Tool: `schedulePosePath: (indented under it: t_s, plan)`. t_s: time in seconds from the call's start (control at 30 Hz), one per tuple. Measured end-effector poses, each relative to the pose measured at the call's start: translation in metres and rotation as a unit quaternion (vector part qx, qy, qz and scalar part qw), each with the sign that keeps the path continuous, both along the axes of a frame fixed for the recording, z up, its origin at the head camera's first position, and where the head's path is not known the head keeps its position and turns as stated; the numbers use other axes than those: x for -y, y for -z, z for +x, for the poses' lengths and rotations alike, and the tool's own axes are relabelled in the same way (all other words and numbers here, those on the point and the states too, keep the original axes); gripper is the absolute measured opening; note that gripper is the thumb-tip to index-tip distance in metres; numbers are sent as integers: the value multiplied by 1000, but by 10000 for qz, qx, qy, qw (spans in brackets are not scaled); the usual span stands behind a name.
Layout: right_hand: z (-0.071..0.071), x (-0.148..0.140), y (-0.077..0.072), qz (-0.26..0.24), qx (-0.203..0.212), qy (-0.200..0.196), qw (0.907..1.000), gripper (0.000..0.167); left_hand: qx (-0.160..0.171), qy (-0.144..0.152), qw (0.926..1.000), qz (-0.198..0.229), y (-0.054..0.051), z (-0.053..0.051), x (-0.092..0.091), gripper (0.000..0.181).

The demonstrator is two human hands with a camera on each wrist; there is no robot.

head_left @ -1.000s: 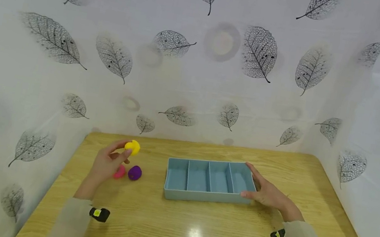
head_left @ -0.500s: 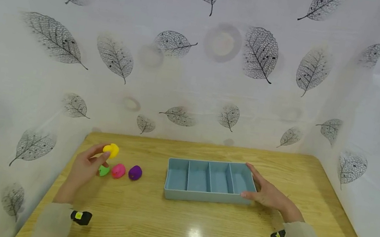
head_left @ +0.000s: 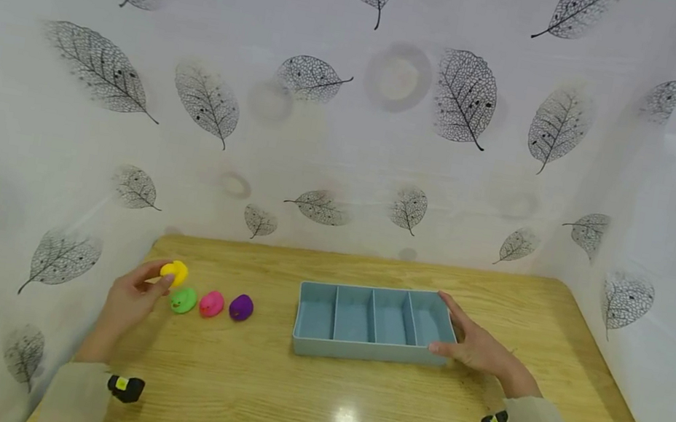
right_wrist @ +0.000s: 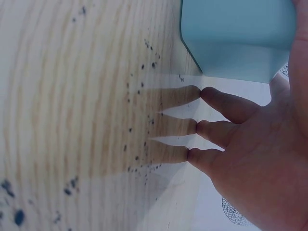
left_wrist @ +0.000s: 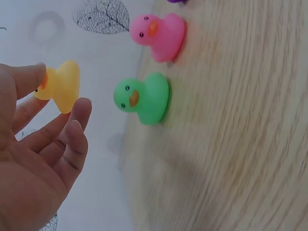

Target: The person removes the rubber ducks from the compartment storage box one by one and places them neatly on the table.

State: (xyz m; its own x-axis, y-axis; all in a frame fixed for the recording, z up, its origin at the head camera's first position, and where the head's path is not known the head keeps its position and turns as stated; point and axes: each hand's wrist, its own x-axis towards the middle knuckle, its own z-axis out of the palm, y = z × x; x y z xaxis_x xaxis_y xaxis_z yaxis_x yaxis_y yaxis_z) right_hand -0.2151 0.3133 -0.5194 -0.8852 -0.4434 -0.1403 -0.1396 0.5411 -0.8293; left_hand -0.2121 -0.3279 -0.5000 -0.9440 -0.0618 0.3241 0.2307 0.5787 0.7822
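My left hand (head_left: pixel 128 299) pinches a yellow rubber duck (head_left: pixel 174 273) between thumb and fingers, above the table and just left of and behind a green rubber duck (head_left: pixel 183 301). In the left wrist view the yellow duck (left_wrist: pixel 65 87) is tilted, its face partly covered by the thumb. A pink duck (head_left: pixel 212 305) and a purple duck (head_left: pixel 241 308) stand in a row to the right of the green one. My right hand (head_left: pixel 482 348) holds the right end of a blue-grey box (head_left: pixel 369 352) with several compartments. Its other fingertips touch the table in the right wrist view.
The box stands on a wooden table (head_left: pixel 280 408), right of the ducks, with dividers between its bare compartments. A white leaf-patterned cloth (head_left: pixel 348 146) rises behind the table and along both sides. Small dark specks (right_wrist: pixel 72 185) mark the table near my right hand.
My left hand has moved left and a little nearer with the yellow duck, uncovering the green and pink ducks. My right hand and the box have stayed put.
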Motion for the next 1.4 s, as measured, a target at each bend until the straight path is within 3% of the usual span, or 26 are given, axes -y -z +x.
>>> schedulePosePath:
  t_s: [0.6,0.87,1.03,1.4]
  plan:
    - [1,1,0,-68,-6,-17,10000,105,695,66,9969,-371,14,10,32,41]
    - [1,1,0,-77,-31,-11,10000,105,1290,-38,9902,-537,19,10,36,46]
    - [1,1,1,-63,-20,-29,10000,105,1707,2,9844,-422,24,10,38,51]
    - [1,0,2,-52,-85,-2,10000,105,1786,122,9830,-401,31,9,40,52]
